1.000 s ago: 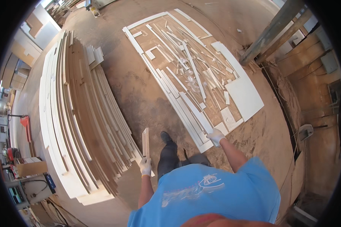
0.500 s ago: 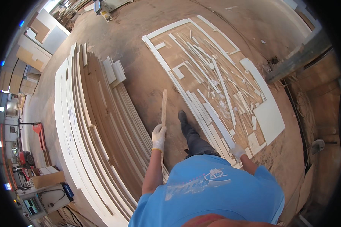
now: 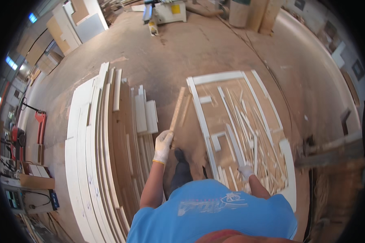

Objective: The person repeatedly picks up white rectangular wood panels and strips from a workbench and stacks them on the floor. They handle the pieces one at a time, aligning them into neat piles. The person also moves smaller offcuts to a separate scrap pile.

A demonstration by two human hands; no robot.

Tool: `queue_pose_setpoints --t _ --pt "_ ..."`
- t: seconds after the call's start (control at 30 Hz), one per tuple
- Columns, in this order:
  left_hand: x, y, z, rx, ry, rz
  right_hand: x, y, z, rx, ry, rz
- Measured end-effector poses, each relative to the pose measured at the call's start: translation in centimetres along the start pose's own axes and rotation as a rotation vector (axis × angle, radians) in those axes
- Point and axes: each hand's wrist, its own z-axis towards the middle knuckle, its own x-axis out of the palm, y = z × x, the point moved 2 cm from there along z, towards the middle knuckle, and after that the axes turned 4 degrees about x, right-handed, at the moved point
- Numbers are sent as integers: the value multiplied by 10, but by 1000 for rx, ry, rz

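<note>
My left hand [image 3: 163,146], in a white glove, is closed round a narrow, light-brown wood strip [image 3: 177,112] that points up and away over the floor. Just to its right runs a darker band, and I cannot tell whether that is a second piece or a shadow. My right hand [image 3: 246,172], also gloved, grips the near end of a long pale board strip [image 3: 235,142]. That strip lies over or just above a large brown panel [image 3: 207,87] with white edge strips. Many thin offcuts [image 3: 253,139] are scattered on the panel.
Left of me stands a long stack of white-faced boards [image 3: 83,154], with short white pieces [image 3: 146,115] on its right side. A red pallet jack [image 3: 40,117] is farther left. Ahead are a machine [image 3: 170,12] and a floor cable [image 3: 267,67]. A beam [image 3: 328,150] juts in at right.
My view has swung up and turned, bringing in more floor ahead. The pale strip in my right hand has shifted inward over the offcuts. My left hand still holds the wood strip, now tilted right.
</note>
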Motion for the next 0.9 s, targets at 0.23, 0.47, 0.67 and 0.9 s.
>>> queue_pose_setpoints --t 0.23,0.47,0.67,0.9 --pt "18 -66 270 131 98 193 -51 179 159 -12 13 249" --pt "79 -152 500 -52 376 164 -86 320 183 156 162 139" --pt "114 -186 707 -64 521 145 -128 430 295 202 192 254" --pt "92 -224 958 108 445 499 -227 562 434 281 103 701"
